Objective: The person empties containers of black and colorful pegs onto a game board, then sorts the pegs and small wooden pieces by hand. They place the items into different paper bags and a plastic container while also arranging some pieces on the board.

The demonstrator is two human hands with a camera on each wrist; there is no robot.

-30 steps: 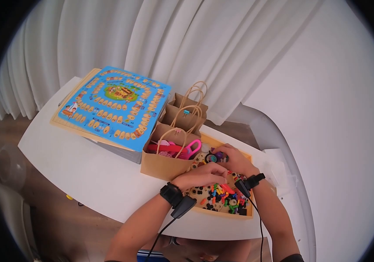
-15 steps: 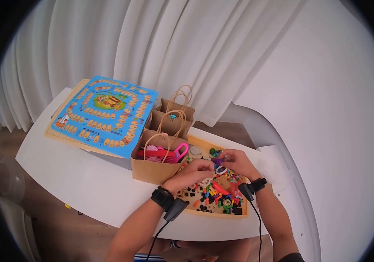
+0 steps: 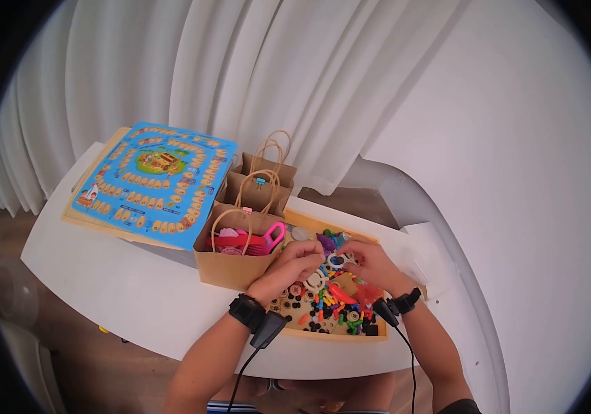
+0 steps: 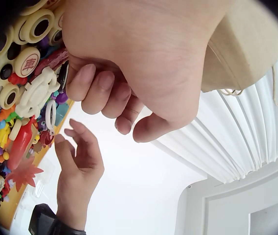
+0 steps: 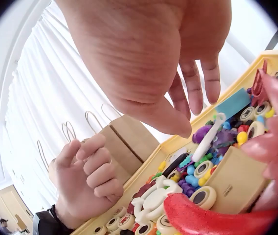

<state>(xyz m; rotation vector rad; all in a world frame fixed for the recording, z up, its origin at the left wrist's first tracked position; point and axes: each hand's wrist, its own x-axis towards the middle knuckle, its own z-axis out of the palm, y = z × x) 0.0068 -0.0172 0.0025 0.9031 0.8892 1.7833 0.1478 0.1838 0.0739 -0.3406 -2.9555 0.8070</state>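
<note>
Both hands are over a wooden tray of small mixed pieces. My left hand hovers at the tray's left side with fingers loosely curled and nothing in them. A cream turtle-shaped piece lies below it, near round Chinese chess pieces. Opposite, my right hand is empty, its fingers slightly bent and spread above the pieces. Close to its fingertips lies a white ring-shaped piece. A red chili-shaped piece, a tan block and a red maple leaf lie nearer the front.
Brown paper bags with rope handles stand against the tray's left side; the front one holds pink and red items. Left of them lies a blue board-game sheet on a stack. A white curtain hangs behind the white table.
The view has shifted a little right. My right hand has drawn back from purple pieces at the tray's far side. My left hand has moved slightly left, apart from the right.
</note>
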